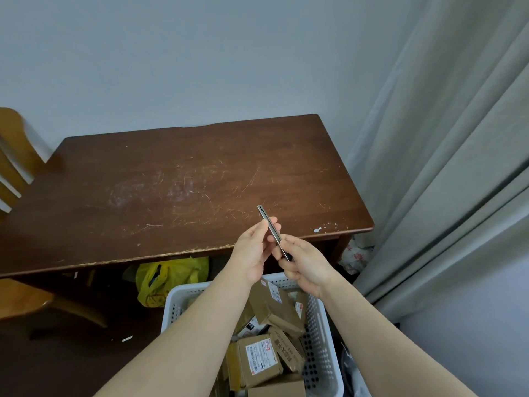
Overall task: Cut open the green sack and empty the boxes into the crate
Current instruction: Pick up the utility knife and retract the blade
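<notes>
Both hands raised over the near edge of the table (171, 181), sharing a slim knife (270, 227).
- Left hand (253, 253): grip pinched on the knife's upper half, thumb and fingertips.
- Right hand (305, 266): grip curled round the lower end.
- Knife tip points up and away. Cannot tell whether the blade is out or drawn in.

Crate (183, 293): white, perforated, on the floor below the forearms. Heaped with brown boxes (260, 359), labels showing.

Sack (169, 277): yellow-green, crumpled under the table, just beyond the crate. A dark slit shows in its side. It looks slack.

Judgement: cutting and emptying appear done, since the boxes sit in the crate and the sack looks spent. What is left seems small: make the knife safe and put it down. Cannot see whether a box remains inside the sack.
</notes>
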